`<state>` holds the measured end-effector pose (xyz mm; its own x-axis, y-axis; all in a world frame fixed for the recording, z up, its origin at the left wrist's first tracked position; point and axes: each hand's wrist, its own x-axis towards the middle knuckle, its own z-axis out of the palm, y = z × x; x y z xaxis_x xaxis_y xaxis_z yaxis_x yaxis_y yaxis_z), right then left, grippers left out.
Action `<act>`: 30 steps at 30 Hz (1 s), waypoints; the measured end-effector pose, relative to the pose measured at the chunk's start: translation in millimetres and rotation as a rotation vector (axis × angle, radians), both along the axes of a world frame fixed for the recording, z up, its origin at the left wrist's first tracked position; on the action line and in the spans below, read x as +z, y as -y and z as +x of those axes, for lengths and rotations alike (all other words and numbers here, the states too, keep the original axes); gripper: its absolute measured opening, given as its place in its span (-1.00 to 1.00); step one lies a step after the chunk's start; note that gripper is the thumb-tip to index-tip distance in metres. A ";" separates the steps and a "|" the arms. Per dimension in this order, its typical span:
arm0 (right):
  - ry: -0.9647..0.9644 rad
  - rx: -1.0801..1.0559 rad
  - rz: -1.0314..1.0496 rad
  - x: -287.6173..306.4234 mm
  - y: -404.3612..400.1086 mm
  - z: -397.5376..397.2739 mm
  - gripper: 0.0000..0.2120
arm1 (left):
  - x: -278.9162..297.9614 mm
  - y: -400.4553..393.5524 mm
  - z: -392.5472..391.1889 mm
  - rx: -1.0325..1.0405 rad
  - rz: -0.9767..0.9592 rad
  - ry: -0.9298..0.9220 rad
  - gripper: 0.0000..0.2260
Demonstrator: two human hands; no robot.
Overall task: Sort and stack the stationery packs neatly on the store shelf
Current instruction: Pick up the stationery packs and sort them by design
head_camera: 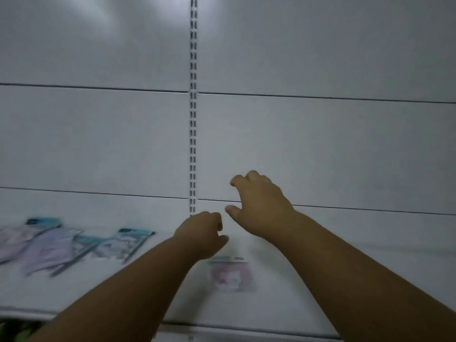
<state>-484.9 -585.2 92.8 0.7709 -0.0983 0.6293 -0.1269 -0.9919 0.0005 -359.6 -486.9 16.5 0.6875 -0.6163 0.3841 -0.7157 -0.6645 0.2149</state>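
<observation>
Overhead, two bare hands reach over a white store shelf [370, 267] toward one stationery pack.

Left hand [201, 234] hovers with fingers curled nearly closed, holding nothing visible; right hand [259, 201] hangs open and empty, fingers spread. The pink pack [232, 276] lies flat just below the left hand, while a loose, overlapping cluster of packs [74, 245] sits well apart on the left. Probably best: pinch its top edge, lift flat, align it squarely with the cluster.

Lilac packs [47, 245] overlapping left; pink pack [232, 275] flat mid-shelf [320, 267].
</observation>
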 end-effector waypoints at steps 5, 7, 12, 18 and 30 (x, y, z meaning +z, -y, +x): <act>-0.007 0.169 0.006 0.7 -142.9 61.0 -0.51 | -16.4 -176.9 35.4 0.209 0.021 0.019 -0.67; -0.024 0.188 0.032 -6.4 -194.7 80.7 -0.51 | -22.6 -237.6 49.7 0.268 0.044 0.024 -0.66; -0.092 0.166 0.092 -22.6 -274.8 117.9 -0.50 | -24.9 -329.4 88.1 0.382 0.035 0.055 -0.62; -0.139 0.100 0.124 -24.7 -298.8 143.2 -0.53 | -30.8 -334.9 131.7 0.567 0.047 -0.098 -0.35; -0.099 0.149 0.173 -32.0 -285.1 190.6 -0.56 | -18.4 -306.3 150.8 0.633 -0.184 -0.222 -0.51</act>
